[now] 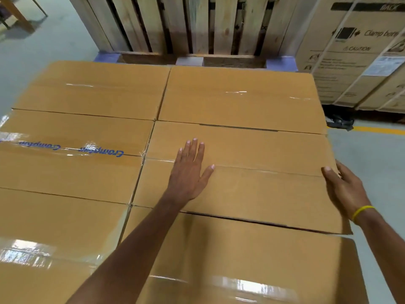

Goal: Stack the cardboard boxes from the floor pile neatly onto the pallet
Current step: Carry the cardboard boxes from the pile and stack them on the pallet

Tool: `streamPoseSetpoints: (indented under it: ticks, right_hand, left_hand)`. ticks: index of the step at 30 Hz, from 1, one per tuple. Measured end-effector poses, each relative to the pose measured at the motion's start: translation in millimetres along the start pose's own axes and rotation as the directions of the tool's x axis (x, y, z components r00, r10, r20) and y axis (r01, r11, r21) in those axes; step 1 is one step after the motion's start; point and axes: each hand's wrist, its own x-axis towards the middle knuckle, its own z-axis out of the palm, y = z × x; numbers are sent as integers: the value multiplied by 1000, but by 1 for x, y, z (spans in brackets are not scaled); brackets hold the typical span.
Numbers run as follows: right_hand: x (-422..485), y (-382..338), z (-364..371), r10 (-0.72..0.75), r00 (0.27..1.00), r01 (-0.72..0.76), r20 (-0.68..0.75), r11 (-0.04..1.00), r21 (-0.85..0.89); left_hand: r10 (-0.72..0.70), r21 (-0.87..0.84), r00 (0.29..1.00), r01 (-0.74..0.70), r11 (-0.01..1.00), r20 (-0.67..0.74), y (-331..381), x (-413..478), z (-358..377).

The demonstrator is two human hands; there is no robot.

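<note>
Several brown taped cardboard boxes form a flat layer below me, in two columns. My left hand (188, 170) lies flat, fingers spread, on top of the middle right box (252, 185). My right hand (341, 187), with a yellow band at the wrist, presses against that box's right edge, thumb over the top. The box sits slightly skewed, its right end overhanging the nearest right box (241, 260). A box with blue printed tape (72, 163) lies to the left. The pallet under the boxes is hidden.
Upright wooden pallets (188, 23) lean at the back, on a pallet with blue blocks (280, 63). A large strapped appliance carton (359, 53) stands at the back right. Grey floor with a yellow line (381, 130) runs along the right. A wooden table leg (15, 12) is far left.
</note>
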Motion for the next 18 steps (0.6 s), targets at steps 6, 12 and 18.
streamPoseSetpoints:
  ticks: [6, 12, 18]
  right_hand:
    - [-77, 31, -26, 190, 982, -189, -18, 980, 61]
    - [-154, 48, -20, 35, 997, -53, -71, 959, -280]
    - [-183, 68, -30, 143, 984, -165, -101, 952, -257]
  left_hand:
    - [169, -24, 984, -170, 985, -49, 21, -80, 23]
    - [304, 3, 950, -304, 953, -78, 74, -131, 43]
    - [272, 1, 960, -272, 962, -73, 97, -149, 51]
